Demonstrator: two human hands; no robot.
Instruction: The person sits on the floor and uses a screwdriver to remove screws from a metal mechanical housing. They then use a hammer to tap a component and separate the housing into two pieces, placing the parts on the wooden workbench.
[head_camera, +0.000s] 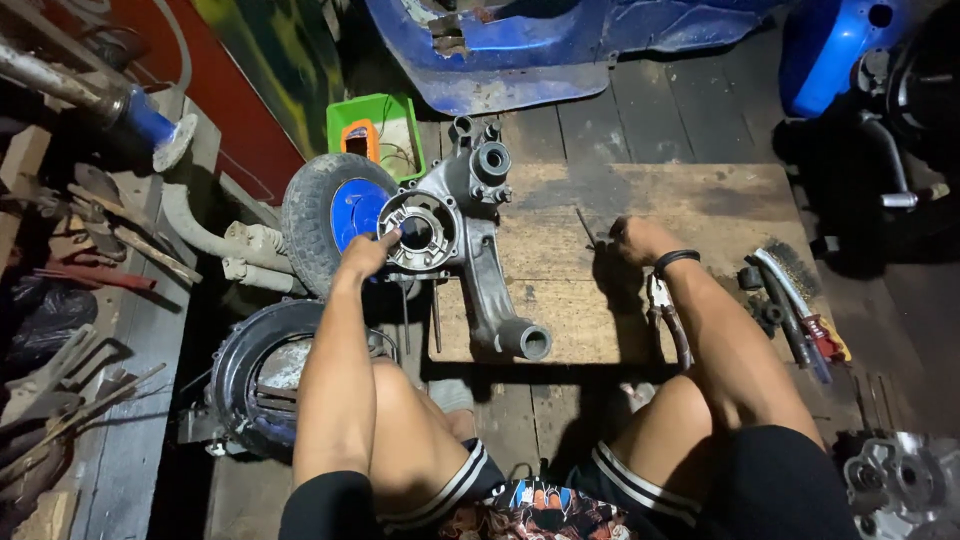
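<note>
One metal casing (455, 235), tube end toward person.

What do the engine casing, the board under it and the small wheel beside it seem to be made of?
Engine casing: probably cast metal, perhaps aluminium; dull grey, with thick moulded shapes and round bores. Board: wood or plywood, bare and stained; brown, flat, with grain and dark smears. Small wheel: a black tyre that looks like rubber, on a glossy blue hub, painted metal or plastic; cannot tell which.
</note>
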